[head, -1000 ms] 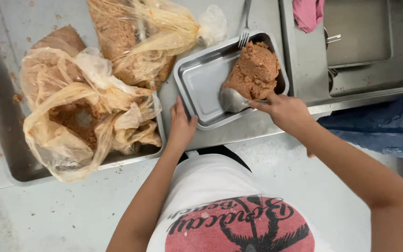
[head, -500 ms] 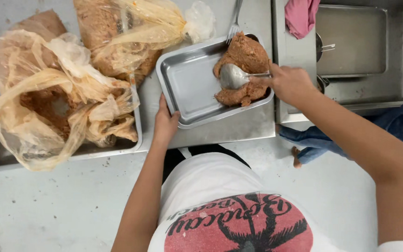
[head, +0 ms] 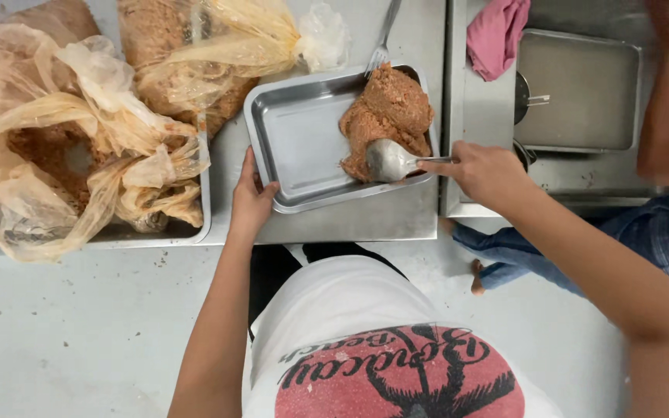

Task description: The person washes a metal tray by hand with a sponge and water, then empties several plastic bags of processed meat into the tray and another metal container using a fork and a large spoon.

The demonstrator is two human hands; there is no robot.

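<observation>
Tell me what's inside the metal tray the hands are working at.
The tray holds a brown mash, a spoon pressed against it, and a fork leaning in. The tray floor beneath the mash is hidden.

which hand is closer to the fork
Right. The right hand holds the spoon below and right of the fork; the left hand grips the tray's near-left corner, farther off.
</observation>
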